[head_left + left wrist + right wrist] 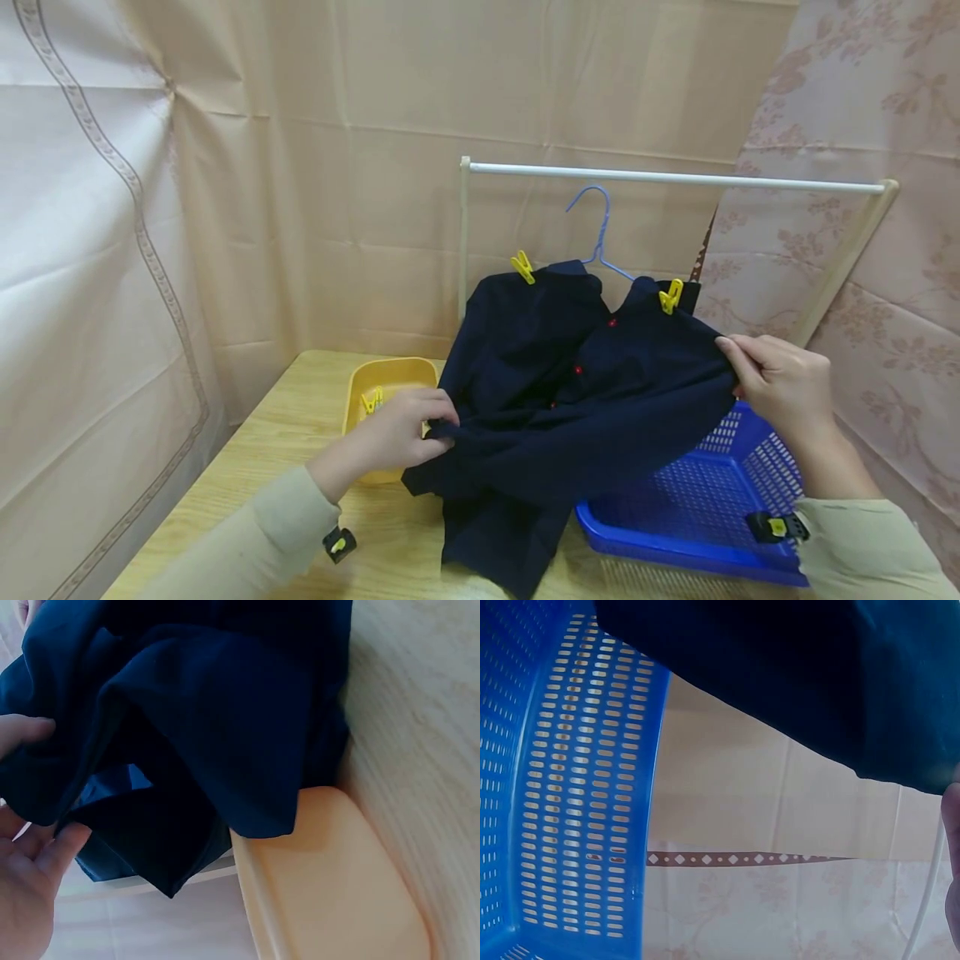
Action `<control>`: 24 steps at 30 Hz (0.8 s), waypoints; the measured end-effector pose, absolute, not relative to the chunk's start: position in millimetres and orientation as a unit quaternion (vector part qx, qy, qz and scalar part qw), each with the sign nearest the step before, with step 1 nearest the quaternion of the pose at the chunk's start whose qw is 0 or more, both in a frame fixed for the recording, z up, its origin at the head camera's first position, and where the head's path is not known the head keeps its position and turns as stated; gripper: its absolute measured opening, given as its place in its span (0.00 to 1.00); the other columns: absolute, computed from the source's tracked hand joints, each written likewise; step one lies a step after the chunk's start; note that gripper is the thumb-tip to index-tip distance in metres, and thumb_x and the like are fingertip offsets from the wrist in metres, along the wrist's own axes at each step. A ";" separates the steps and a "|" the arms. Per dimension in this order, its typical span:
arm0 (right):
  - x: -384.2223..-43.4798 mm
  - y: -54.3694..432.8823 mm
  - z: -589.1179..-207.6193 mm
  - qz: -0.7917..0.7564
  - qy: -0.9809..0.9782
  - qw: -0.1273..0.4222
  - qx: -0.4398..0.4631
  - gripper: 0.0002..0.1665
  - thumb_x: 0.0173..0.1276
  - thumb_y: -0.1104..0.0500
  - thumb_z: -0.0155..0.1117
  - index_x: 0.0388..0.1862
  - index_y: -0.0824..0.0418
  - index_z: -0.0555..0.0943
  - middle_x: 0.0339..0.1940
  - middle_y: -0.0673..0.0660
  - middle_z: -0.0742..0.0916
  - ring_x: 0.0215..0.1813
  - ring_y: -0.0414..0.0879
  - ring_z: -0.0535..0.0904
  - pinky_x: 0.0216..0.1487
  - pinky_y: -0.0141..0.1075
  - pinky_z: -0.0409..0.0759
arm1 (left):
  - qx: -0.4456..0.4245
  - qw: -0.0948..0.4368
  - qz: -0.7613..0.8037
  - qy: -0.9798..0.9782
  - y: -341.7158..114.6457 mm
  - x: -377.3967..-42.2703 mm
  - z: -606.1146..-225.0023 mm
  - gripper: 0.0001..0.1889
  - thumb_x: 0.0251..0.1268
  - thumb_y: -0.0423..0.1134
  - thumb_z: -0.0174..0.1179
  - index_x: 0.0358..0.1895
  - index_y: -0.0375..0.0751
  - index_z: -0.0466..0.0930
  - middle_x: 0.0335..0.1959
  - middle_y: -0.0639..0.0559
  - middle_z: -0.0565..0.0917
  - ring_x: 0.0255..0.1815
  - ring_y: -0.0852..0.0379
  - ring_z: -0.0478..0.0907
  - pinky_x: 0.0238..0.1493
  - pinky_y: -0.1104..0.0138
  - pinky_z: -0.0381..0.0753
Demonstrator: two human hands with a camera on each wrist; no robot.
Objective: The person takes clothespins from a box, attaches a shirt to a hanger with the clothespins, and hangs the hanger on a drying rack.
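Note:
A dark navy shirt [517, 350] with small red buttons is on a blue wire hanger [602, 225]. The hook's top appears just below the white rail in the head view. Yellow clothespins sit at the shoulders, one on the left [522, 267] and one on the right [671, 297]. My left hand [401, 427] pinches the cloth at the shirt's lower left; folds of navy fabric [217, 712] fill much of the left wrist view. With thumb and fingers, my right hand [787, 383] pinches the cloth's right edge, stretching it sideways. In the right wrist view only fingers [952, 840] show.
A rack with a white rail [675, 176] stands behind the shirt. On the wooden table [262, 467], a yellow tray [393, 367] holding yellow clothespins [371, 402] lies behind my left hand. A blue perforated basket [697, 500] sits below my right hand, partly covered by the shirt.

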State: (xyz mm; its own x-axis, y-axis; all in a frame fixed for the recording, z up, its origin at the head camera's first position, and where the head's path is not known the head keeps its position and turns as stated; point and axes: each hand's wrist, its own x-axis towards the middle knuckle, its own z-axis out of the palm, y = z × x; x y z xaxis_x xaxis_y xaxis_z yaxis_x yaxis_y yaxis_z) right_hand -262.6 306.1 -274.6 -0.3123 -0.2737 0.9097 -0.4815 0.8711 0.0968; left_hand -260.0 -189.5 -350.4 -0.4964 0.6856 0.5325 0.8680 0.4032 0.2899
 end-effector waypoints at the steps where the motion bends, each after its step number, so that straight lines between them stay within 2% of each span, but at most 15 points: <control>1: -262.3 306.2 -274.2 0.097 -0.805 0.536 0.235 0.06 0.55 0.65 0.77 0.34 0.63 0.90 0.18 0.54 0.85 0.17 0.47 0.76 0.20 0.33 0.71 | -0.472 0.164 -0.269 -0.824 -189.0 -259.3 -351.9 0.09 0.57 0.32 0.73 0.40 0.46 0.86 0.38 0.59 0.82 0.36 0.56 0.78 0.41 0.64 0.83; 9: -260.7 306.9 -271.9 0.098 -0.807 0.531 0.239 0.07 0.55 0.65 0.77 0.34 0.63 0.90 0.18 0.53 0.85 0.16 0.44 0.75 0.22 0.31 0.72 | -0.452 0.104 -0.256 -0.848 -186.9 -253.5 -359.5 0.11 0.59 0.40 0.75 0.44 0.49 0.86 0.44 0.61 0.81 0.43 0.56 0.79 0.51 0.65 0.81; 13: -262.3 309.0 -271.2 0.099 -0.807 0.528 0.243 0.07 0.55 0.64 0.77 0.34 0.62 0.90 0.17 0.52 0.84 0.16 0.42 0.74 0.21 0.32 0.72 | -0.446 0.065 -0.251 -0.856 -184.3 -250.6 -364.5 0.14 0.58 0.47 0.76 0.45 0.51 0.86 0.47 0.63 0.79 0.45 0.58 0.78 0.52 0.67 0.80; 19: -262.4 308.5 -271.4 0.104 -0.806 0.528 0.246 0.06 0.55 0.65 0.77 0.33 0.63 0.90 0.18 0.53 0.85 0.16 0.44 0.75 0.23 0.30 0.73 | -0.446 0.034 -0.242 -0.861 -183.4 -247.2 -372.4 0.22 0.55 0.59 0.75 0.47 0.52 0.87 0.51 0.64 0.78 0.47 0.62 0.75 0.52 0.67 0.79; 22: -262.5 308.8 -271.0 0.106 -0.804 0.529 0.251 0.05 0.60 0.61 0.76 0.33 0.62 0.90 0.19 0.53 0.85 0.16 0.43 0.75 0.22 0.28 0.73 | -0.447 0.017 -0.249 -0.859 -183.5 -248.2 -376.2 0.26 0.53 0.66 0.73 0.48 0.52 0.87 0.53 0.63 0.78 0.50 0.62 0.74 0.56 0.66 0.77; 24: -263.3 309.3 -270.4 0.107 -0.798 0.533 0.260 0.11 0.66 0.55 0.72 0.33 0.62 0.90 0.18 0.53 0.85 0.15 0.43 0.75 0.21 0.30 0.73 | -0.449 0.012 -0.259 -0.855 -183.7 -248.9 -377.1 0.28 0.52 0.67 0.72 0.48 0.52 0.88 0.54 0.62 0.78 0.52 0.61 0.74 0.57 0.64 0.77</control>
State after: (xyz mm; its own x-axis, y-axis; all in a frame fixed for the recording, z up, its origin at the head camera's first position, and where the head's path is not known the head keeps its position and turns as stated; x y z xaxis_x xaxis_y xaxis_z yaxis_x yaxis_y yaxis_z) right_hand -263.3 309.3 -270.4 -0.2966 -0.3011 0.9063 -0.5285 0.8422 0.1068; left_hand -248.9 -183.7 -377.1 -0.5960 0.7623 0.2523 0.7744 0.4626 0.4316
